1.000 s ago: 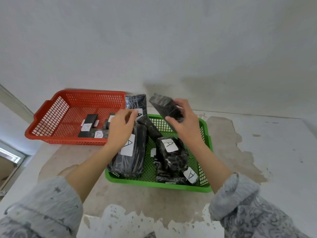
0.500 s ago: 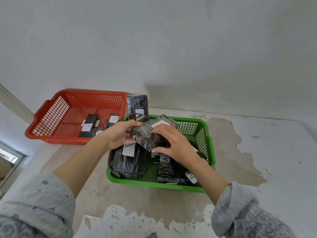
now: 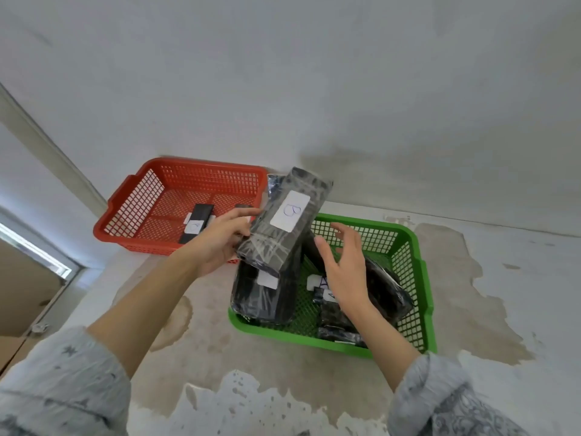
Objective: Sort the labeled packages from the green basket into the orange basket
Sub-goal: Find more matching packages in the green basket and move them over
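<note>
My left hand (image 3: 220,239) grips a black wrapped package (image 3: 284,225) with a white label marked "B", held tilted above the left end of the green basket (image 3: 421,278). My right hand (image 3: 345,272) hovers over the green basket with fingers spread and nothing in it, just right of the package. Several black packages lie in the green basket, among them a large one (image 3: 267,294) at its left end and one (image 3: 386,291) behind my right hand. The orange basket (image 3: 151,196) stands to the left and holds a flat black labeled package (image 3: 196,223).
Both baskets rest on a worn, stained grey surface (image 3: 204,341) against a white wall (image 3: 283,73). Another black package (image 3: 275,187) stands between the baskets at the back. A doorway (image 3: 28,278) lies at the left edge below the surface.
The package passed from both hands into my left hand alone, turned label-up and rose toward the left. My right hand let go and opened over the green basket.
</note>
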